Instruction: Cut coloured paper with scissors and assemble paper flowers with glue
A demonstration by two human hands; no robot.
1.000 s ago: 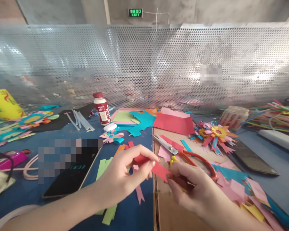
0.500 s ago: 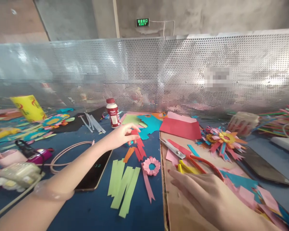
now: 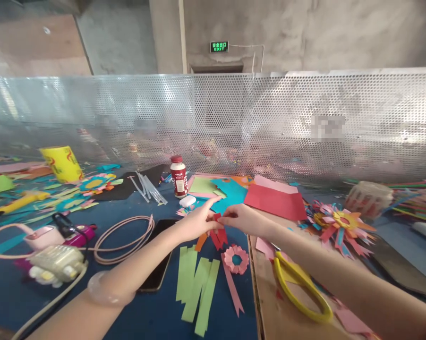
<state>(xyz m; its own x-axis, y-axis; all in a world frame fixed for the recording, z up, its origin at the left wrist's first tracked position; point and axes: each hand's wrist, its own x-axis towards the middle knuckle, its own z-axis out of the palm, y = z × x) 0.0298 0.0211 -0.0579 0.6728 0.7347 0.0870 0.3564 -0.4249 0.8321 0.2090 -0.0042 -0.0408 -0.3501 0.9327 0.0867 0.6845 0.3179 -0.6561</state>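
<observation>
My left hand (image 3: 199, 224) is closed on the red paper strips (image 3: 219, 239), which have notched ends. Opposite it, the fingertips of my right hand (image 3: 238, 218) pinch the upper end of the same red paper. An orange paper strip (image 3: 200, 242) lies just under my left fingers. Nearer to me are several light green paper strips (image 3: 195, 288) and a pink folded paper rosette (image 3: 236, 259) with a blue centre and a notched pink tail (image 3: 233, 288). Yellow-handled scissors (image 3: 303, 288) lie below my right forearm, their blades mostly hidden.
A red-capped bottle (image 3: 178, 177) stands behind my hands, near blue paper (image 3: 230, 193) and a red sheet (image 3: 276, 200). Left are a phone (image 3: 156, 274), a coiled cable (image 3: 123, 236) and a power strip (image 3: 57, 262). Finished paper flowers (image 3: 336, 222) lie right. A perforated metal screen (image 3: 213, 118) closes the back.
My right hand has left the scissors area and moved forward and left to the red paper at my left hand. The view has shifted, so the table's things sit lower and farther right.
</observation>
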